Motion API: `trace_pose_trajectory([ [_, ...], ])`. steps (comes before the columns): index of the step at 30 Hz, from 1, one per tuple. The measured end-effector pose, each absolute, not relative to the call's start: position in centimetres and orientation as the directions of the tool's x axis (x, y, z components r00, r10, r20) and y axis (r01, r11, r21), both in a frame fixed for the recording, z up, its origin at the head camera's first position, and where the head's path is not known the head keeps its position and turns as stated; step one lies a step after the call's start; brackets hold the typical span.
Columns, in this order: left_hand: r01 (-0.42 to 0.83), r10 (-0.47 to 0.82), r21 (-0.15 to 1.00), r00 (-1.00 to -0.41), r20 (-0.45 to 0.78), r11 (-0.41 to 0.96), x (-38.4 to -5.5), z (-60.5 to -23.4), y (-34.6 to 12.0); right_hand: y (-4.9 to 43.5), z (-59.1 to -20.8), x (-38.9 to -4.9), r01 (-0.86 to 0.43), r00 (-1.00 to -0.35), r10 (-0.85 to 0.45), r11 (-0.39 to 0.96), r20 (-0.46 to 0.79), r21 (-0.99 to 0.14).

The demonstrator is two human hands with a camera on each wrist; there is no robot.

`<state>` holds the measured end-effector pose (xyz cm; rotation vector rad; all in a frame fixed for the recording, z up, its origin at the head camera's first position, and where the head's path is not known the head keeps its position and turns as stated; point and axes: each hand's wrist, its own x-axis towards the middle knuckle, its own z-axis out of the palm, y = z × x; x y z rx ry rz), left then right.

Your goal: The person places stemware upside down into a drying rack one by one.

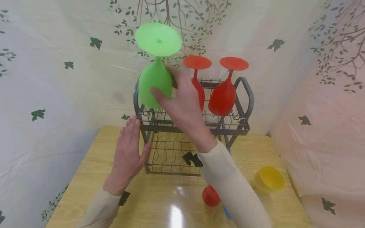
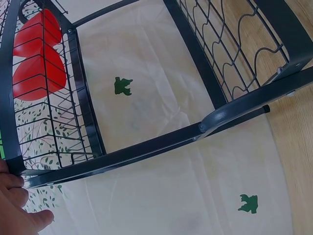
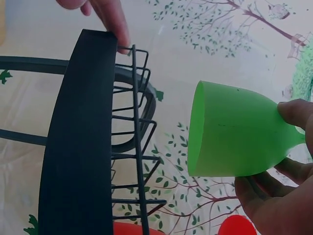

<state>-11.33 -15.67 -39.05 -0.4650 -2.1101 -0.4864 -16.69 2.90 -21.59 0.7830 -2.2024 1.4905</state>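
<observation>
The right hand point(image 1: 185, 99) gripped an upturned, rounded green goblet point(image 1: 152, 82). Straight-fingered, the left hand point(image 1: 128, 153) touched the wire rack point(image 1: 159, 128) at left.

The right grip point(image 3: 281, 200) holds a green goblet point(image 3: 234, 134) by its bowl, mouth facing the dark rack point(image 3: 78, 132) across from it; the left grip point(image 3: 110, 14) touches the rack's far end. Leaf-patterned cloth point(image 3: 168, 68) is behind.

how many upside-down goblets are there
3: green goblet in the right hand; left red goblet, partly behind that hand, and right red goblet, both atop the rack.
</observation>
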Motion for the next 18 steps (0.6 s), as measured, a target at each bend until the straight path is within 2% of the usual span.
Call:
trace_pose_trajectory([
  [9,0.504,0.15,0.158,-0.517,0.843,0.849,-11.4,-39.1,-15.7,1.5,-21.5,-18.8,-0.579,-0.814,-0.28,0.453,0.508,-0.678],
  [18,0.519,0.168,0.143,-0.506,0.846,0.843,-11.4,-39.1,-15.8,1.0,-21.6,-20.2,-0.535,-0.845,-0.32,0.53,0.429,-0.658],
])
